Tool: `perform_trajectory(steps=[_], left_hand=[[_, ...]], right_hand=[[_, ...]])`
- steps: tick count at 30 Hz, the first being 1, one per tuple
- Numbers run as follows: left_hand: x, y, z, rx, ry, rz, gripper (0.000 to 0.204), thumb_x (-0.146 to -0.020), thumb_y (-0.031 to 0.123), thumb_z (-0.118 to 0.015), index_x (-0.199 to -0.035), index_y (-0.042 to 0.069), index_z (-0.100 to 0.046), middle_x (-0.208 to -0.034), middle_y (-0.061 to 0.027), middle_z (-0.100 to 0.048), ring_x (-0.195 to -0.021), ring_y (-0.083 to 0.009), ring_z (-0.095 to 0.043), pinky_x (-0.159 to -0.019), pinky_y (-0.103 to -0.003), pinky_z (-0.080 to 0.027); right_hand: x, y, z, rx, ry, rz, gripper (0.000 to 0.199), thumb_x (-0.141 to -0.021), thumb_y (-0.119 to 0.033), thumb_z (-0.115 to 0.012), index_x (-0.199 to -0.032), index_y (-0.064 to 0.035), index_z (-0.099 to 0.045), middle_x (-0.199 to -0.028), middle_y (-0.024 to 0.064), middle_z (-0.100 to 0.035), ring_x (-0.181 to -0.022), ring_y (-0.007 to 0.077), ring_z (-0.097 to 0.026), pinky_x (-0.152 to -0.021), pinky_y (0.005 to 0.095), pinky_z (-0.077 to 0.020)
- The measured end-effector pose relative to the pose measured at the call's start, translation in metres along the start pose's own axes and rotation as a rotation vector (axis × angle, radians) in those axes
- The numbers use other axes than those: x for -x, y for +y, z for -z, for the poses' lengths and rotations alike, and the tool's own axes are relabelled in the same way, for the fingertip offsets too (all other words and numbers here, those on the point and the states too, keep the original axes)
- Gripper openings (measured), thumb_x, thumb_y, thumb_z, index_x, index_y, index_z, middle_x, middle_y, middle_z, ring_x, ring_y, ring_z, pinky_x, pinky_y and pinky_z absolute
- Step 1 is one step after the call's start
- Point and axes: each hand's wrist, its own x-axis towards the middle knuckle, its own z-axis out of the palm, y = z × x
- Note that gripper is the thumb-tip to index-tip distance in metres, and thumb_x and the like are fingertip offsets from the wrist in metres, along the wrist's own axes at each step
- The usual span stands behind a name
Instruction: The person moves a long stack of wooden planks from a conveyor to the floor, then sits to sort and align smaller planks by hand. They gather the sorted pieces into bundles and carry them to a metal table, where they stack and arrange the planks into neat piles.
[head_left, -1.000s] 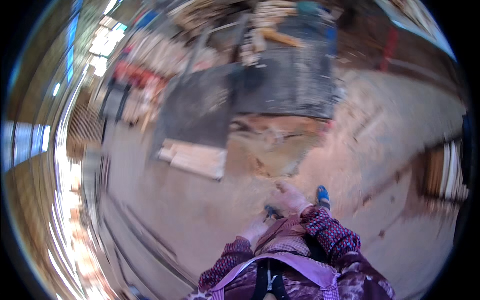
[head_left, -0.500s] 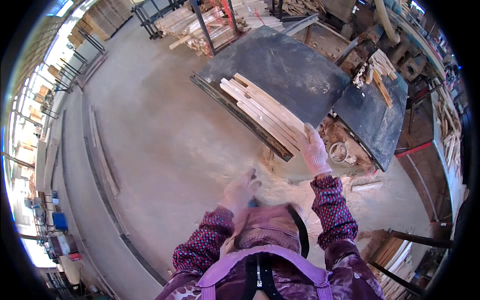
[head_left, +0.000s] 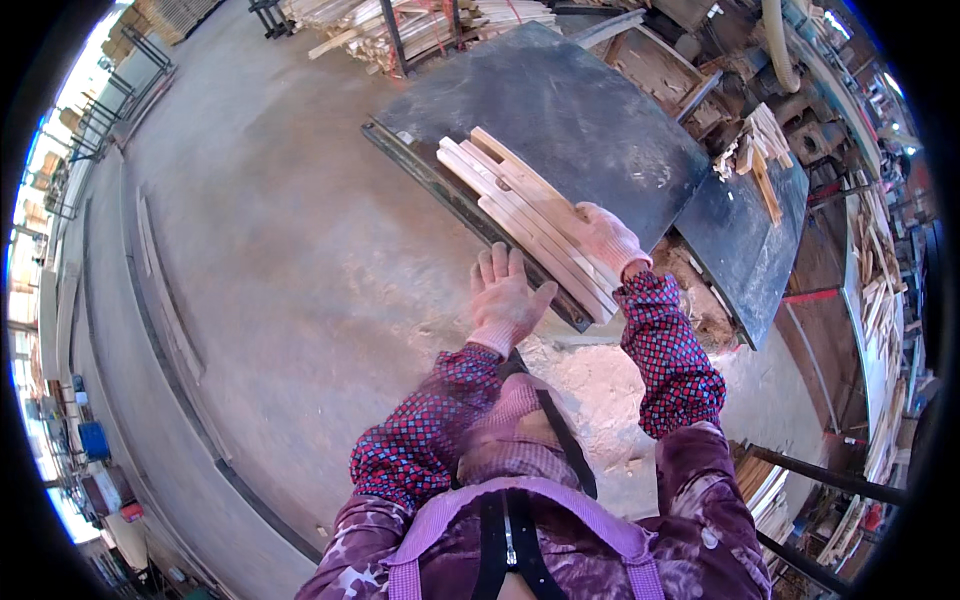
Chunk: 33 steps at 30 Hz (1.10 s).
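Note:
Several pale wooden strips (head_left: 530, 222) lie side by side along the near left edge of a dark metal tabletop (head_left: 560, 100), their ends uneven. My right hand (head_left: 608, 240), in a pale work glove, is closed over the near right part of the strips. Its fingers bend onto the wood and its fingertips are partly hidden. My left hand (head_left: 505, 298), gloved too, has its fingers spread beside the table's edge rail (head_left: 440, 193). Nothing is in it, and whether its fingertips touch the rail is unclear.
A lower dark table (head_left: 750, 235) adjoins on the right, with wood offcuts (head_left: 757, 150) on it. Sawdust (head_left: 600, 375) covers the floor below. Stacked timber (head_left: 355, 30) stands at the far left, near a metal post. More strips (head_left: 885, 290) lean at the right.
My left hand has risen from beside my body to the table's edge. My right hand has moved from the strips' near ends farther up along them. The view has shifted slightly.

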Motion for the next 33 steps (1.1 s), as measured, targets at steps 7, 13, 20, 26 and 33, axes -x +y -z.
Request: perform_trajectory(steps=[7,13,20,26,33], left_hand=[[-0.045,0.013,-0.039,0.104,0.067,0.088,0.088,-0.081,0.049,-0.069,-0.147,0.0,-0.038,-0.158,-0.0149,-0.03,-0.146,-0.0398,-0.021,-0.122,-0.052,-0.012],[-0.12,0.038,-0.001,-0.231,-0.055,-0.098,0.083,-0.08,0.048,-0.072,-0.143,0.002,-0.044,-0.153,-0.0177,-0.038,-0.145,-0.0408,-0.028,-0.119,-0.052,-0.022],[-0.127,0.022,-0.023,0.428,-0.28,0.342,0.092,-0.075,0.037,-0.08,-0.149,0.006,-0.034,-0.143,-0.0204,-0.049,-0.125,-0.037,-0.055,-0.104,-0.045,-0.045],[-0.124,0.004,-0.017,1.13,-0.313,0.364,0.054,-0.08,0.001,-0.073,-0.131,0.003,-0.055,-0.111,-0.0068,-0.068,-0.099,-0.0155,-0.064,-0.089,-0.029,-0.052],[-0.114,-0.011,-0.008,1.405,-0.331,0.594,0.037,-0.086,0.002,-0.068,-0.122,0.004,-0.059,-0.101,-0.0046,-0.066,-0.09,-0.0157,-0.066,-0.079,-0.032,-0.058]], right_hand=[[-0.023,-0.008,-0.009,0.119,-0.011,-0.011,0.089,-0.08,-0.058,-0.071,-0.147,-0.0067,-0.043,-0.136,0.0245,-0.056,-0.126,0.0395,-0.054,-0.105,0.0444,-0.0439],[-0.047,0.023,-0.005,-0.038,0.196,-0.155,0.085,-0.081,-0.054,-0.071,-0.145,-0.0062,-0.042,-0.13,0.0237,-0.059,-0.122,0.0392,-0.057,-0.1,0.046,-0.0474],[-0.046,0.012,-0.004,-0.016,0.184,-0.212,0.087,-0.08,-0.051,-0.073,-0.147,-0.0056,-0.04,-0.129,0.023,-0.06,-0.121,0.0385,-0.057,-0.101,0.0451,-0.0463],[-0.043,0.016,-0.004,-0.054,0.203,-0.2,0.094,-0.077,-0.05,-0.077,-0.148,-0.0037,-0.037,-0.138,0.023,-0.053,-0.127,0.0385,-0.052,-0.106,0.0462,-0.0415],[-0.021,-0.003,0.0,0.161,0.186,-0.123,0.111,-0.067,-0.045,-0.084,-0.153,-0.0042,-0.028,-0.152,0.0188,-0.039,-0.134,0.0376,-0.044,-0.112,0.0444,-0.036]])
